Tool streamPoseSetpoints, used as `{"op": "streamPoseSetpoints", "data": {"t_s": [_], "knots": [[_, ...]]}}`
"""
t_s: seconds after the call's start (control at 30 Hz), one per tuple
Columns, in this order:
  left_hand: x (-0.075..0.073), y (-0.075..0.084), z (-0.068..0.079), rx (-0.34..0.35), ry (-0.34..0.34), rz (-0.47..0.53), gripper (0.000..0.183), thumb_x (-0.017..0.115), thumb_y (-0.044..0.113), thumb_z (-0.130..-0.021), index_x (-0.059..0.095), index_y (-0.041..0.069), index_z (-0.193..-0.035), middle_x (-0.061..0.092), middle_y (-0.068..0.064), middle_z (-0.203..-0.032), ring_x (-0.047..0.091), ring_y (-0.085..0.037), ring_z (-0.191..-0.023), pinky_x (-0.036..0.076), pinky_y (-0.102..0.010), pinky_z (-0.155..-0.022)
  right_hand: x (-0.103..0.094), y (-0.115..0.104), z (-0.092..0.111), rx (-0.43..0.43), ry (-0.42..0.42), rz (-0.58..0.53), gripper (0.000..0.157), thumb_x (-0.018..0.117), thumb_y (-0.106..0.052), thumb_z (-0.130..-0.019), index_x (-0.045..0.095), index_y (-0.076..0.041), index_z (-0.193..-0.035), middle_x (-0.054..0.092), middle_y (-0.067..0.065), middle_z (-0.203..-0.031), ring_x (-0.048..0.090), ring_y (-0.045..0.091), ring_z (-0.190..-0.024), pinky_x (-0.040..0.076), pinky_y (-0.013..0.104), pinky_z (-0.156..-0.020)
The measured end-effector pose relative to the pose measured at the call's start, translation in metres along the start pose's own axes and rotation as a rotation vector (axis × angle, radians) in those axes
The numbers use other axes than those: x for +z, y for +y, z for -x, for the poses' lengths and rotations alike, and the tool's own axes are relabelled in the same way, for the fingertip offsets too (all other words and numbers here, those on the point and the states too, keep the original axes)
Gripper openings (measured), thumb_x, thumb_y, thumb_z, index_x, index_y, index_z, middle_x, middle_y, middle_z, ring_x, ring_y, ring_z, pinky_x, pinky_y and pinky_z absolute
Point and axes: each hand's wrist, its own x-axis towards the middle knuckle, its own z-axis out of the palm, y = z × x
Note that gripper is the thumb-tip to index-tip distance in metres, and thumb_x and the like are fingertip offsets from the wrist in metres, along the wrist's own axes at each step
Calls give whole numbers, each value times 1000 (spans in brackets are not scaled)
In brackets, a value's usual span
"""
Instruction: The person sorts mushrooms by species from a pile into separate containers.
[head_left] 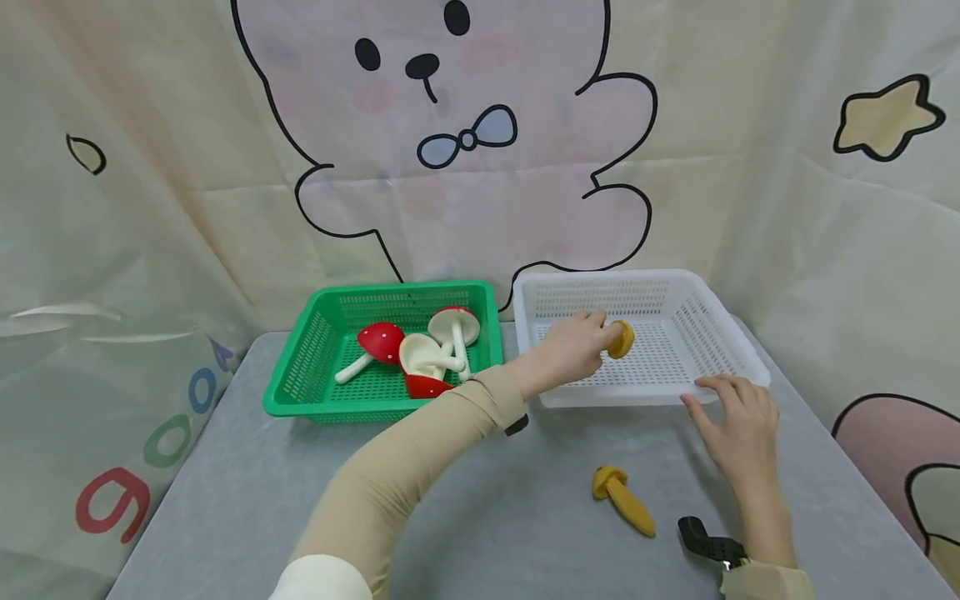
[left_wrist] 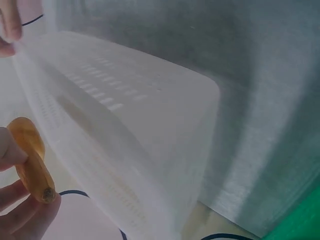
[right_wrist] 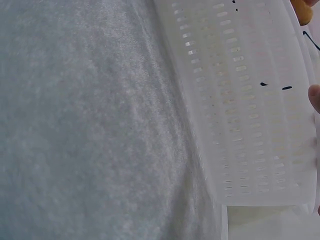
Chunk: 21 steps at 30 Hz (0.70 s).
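My left hand (head_left: 573, 350) is over the white basket (head_left: 660, 398), thumb and fingers pinching a yellow toy mushroom (head_left: 621, 340). In the left wrist view the mushroom's stem (left_wrist: 37, 177) points out between the fingers, its tip brownish. My right hand (head_left: 738, 425) holds the basket's front rim near its right corner, and its thumb (right_wrist: 315, 96) shows at the rim in the right wrist view. Another yellow mushroom (head_left: 626, 502) lies on the grey table in front of the basket, left of the right forearm.
Left of the white basket stands a green basket (head_left: 300, 410) with several red-capped, white-stemmed toy mushrooms (head_left: 381, 342). Both baskets sit on the grey table (head_left: 480, 533), before a printed curtain (head_left: 697, 167). My left forearm crosses in front of the green basket's right corner.
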Motion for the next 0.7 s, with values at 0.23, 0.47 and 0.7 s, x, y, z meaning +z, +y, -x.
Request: {"op": "streamPoseSetpoints", "data": {"t_s": [0.23,0.47,0.7], "knots": [[11,-9,-13,5,-110,26,35,55,12,-95,53,20,-129,58,-1,-115,56,-14,-93,52,-20,-71,1,1,0,3,-3,3,36,82,-5,-69,65,1,-100,59,23,-105,48,44,-105,30,64,-90],[17,-11,-20,-13,-182,19,40,57,12,-95,52,21,-134,57,-1,-118,56,-14,-97,53,-22,-82,0,2,-1,-14,14,-12,36,82,-5,-69,65,2,-99,59,24,-104,48,44,-103,30,64,-90],[22,-13,-25,-15,-201,14,41,54,13,-97,50,21,-137,56,-1,-124,58,-15,-104,54,-23,-85,0,2,0,-2,2,-11,36,82,-5,-69,65,2,-100,58,24,-105,47,45,-104,29,65,-90]]}}
